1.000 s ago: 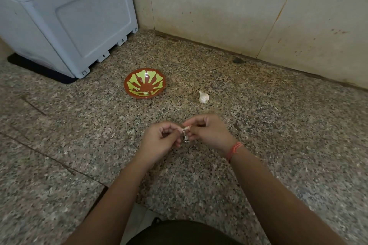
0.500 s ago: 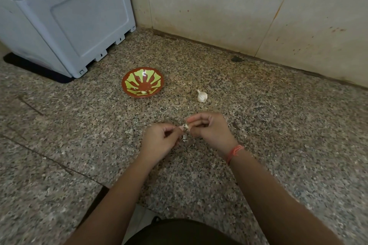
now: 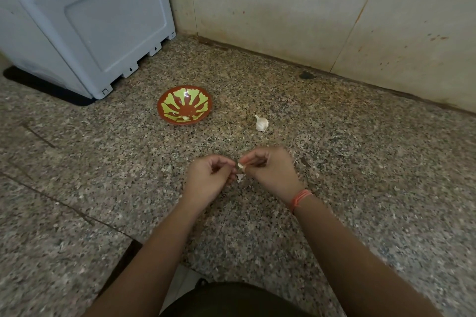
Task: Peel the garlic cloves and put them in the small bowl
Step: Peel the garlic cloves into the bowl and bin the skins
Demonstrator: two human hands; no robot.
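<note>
The right hand [image 3: 270, 172] is pinching the clove [image 3: 241, 165] steady, while the left hand [image 3: 208, 177], fingers [image 3: 226, 162] curled, hold unclear, is best peeling it from the tip.

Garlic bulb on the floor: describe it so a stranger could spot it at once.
From the big grey bin at the far left, come forward to the red and green bowl on the speckled floor. The garlic bulb lies right of it, apart. It is whole, white and pointed, unlike the small clove pinched in the right hand.
</note>
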